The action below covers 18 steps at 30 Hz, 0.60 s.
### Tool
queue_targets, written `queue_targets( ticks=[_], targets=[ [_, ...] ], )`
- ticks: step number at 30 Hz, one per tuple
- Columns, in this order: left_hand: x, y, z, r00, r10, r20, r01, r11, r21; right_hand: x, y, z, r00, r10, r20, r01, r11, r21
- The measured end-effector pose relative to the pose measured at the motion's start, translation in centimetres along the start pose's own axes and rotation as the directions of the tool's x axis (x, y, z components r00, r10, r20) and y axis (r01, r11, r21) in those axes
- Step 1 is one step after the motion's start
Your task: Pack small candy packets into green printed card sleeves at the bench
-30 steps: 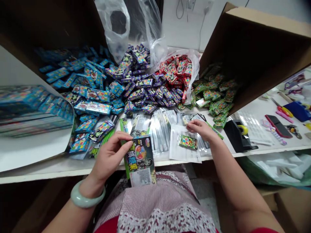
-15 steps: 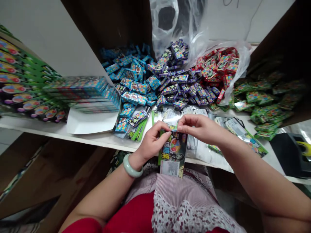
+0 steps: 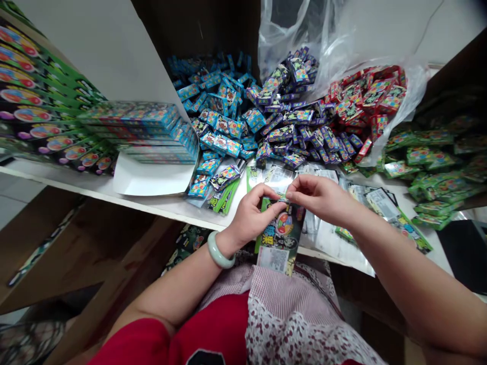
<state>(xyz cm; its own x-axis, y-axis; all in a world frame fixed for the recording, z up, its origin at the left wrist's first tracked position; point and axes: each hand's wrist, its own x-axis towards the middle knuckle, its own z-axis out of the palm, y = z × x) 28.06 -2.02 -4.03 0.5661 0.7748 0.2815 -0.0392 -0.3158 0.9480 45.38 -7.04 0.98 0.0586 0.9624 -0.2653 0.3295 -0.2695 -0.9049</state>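
A black and green printed packet (image 3: pixel 279 238) hangs at the shelf's front edge, over my apron. My left hand (image 3: pixel 253 215), with a pale green bangle on its wrist, pinches the packet's top edge between thumb and forefinger. Close beside it on the right, my right hand (image 3: pixel 317 195) pinches the same top edge, fingers curled. The fingertips hide part of the edge. Just behind the hands lie clear and printed packets (image 3: pixel 279 175). A purple small box (image 3: pixel 225 177) rests on green packets (image 3: pixel 224 197) to the left.
Behind are piles of blue boxes (image 3: pixel 228 126), purple boxes (image 3: pixel 299 116) and red boxes (image 3: pixel 388 96) in a clear plastic bag. Green packs (image 3: pixel 441 147) lie right. A white tray (image 3: pixel 154 177) with stacked boxes (image 3: pixel 140 124) stands left, along the white shelf (image 3: pixel 160 209).
The view has shifted, so the shelf's things appear farther right and slightly higher. Both hands keep their pinch on the packet's top edge.
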Motion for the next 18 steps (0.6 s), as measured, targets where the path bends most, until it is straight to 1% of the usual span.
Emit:
queue_targets(
  ticks=[2, 4, 5, 6, 8, 9, 10, 11, 12, 13, 14, 15, 16, 17, 18],
  targets=[
    [-0.2, -0.3, 0.0, 1.0, 0.014, -0.025, -0.014, 1.0, -0.006, 0.4, 0.3, 0.0, 0.999, 0.032, -0.011, -0.032, 0.999, -0.005],
    [-0.7, -0.7, 0.1, 1.0, -0.025, -0.015, 0.023, 0.997, -0.072, 0.7, 0.7, -0.1, 0.994, 0.099, 0.047, -0.103, 0.991, 0.083],
    [-1.2, -0.8, 0.1, 0.997, -0.068, 0.029, 0.072, 0.988, -0.136, 0.9, 0.9, -0.1, 0.984, 0.147, 0.099, -0.161, 0.975, 0.153],
    [-1.7, -0.8, 0.1, 0.987, -0.116, 0.108, 0.137, 0.969, -0.207, 0.9, 1.1, -0.1, 0.968, 0.196, 0.158, -0.229, 0.947, 0.224],
    [-2.9, -0.4, -0.3, 0.943, -0.178, 0.282, 0.266, 0.911, -0.314, 0.8, 1.1, 0.0, 0.923, 0.265, 0.28, -0.353, 0.874, 0.334],
    [-3.4, 0.0, -0.7, 0.92, -0.18, 0.348, 0.301, 0.893, -0.336, 0.6, 0.9, 0.1, 0.9, 0.272, 0.341, -0.394, 0.842, 0.369],
    [-3.8, 0.7, -1.4, 0.914, -0.167, 0.369, 0.298, 0.895, -0.332, 0.4, 0.7, 0.1, 0.883, 0.262, 0.39, -0.415, 0.823, 0.389],
    [-3.9, 1.5, -2.4, 0.921, -0.143, 0.361, 0.26, 0.918, -0.3, 0.2, 0.5, 0.0, 0.879, 0.233, 0.416, -0.408, 0.819, 0.403],
    [-3.8, 2.4, -3.7, 0.941, -0.102, 0.322, 0.184, 0.954, -0.237, 0.0, 0.3, -0.1, 0.887, 0.201, 0.416, -0.378, 0.833, 0.404],
    [-3.5, 3.5, -5.3, 0.967, -0.041, 0.25, 0.077, 0.988, -0.136, 0.0, 0.2, -0.4, 0.914, 0.158, 0.374, -0.311, 0.863, 0.397],
    [-2.8, 4.6, -7.3, 0.986, 0.042, 0.16, -0.042, 0.999, -0.001, 0.0, 0.1, -0.7, 0.949, 0.115, 0.292, -0.225, 0.899, 0.377],
    [-2.0, 5.7, -9.5, 0.988, 0.146, 0.059, -0.153, 0.975, 0.16, 0.1, 0.2, -0.9, 0.976, 0.086, 0.199, -0.151, 0.93, 0.337],
    [-0.8, 6.6, -11.9, 0.963, 0.266, -0.041, -0.239, 0.915, 0.326, 0.3, 0.4, -1.2, 0.992, 0.065, 0.112, -0.095, 0.954, 0.285],
    [0.5, 7.1, -14.5, 0.927, 0.364, -0.091, -0.279, 0.831, 0.481, 0.5, 0.7, -1.2, 0.997, 0.057, 0.047, -0.066, 0.972, 0.227],
    [1.9, 7.4, -17.1, 0.89, 0.445, -0.102, -0.295, 0.731, 0.615, 0.6, 1.0, -1.1, 0.998, 0.056, 0.018, -0.058, 0.984, 0.17]
  ],
)
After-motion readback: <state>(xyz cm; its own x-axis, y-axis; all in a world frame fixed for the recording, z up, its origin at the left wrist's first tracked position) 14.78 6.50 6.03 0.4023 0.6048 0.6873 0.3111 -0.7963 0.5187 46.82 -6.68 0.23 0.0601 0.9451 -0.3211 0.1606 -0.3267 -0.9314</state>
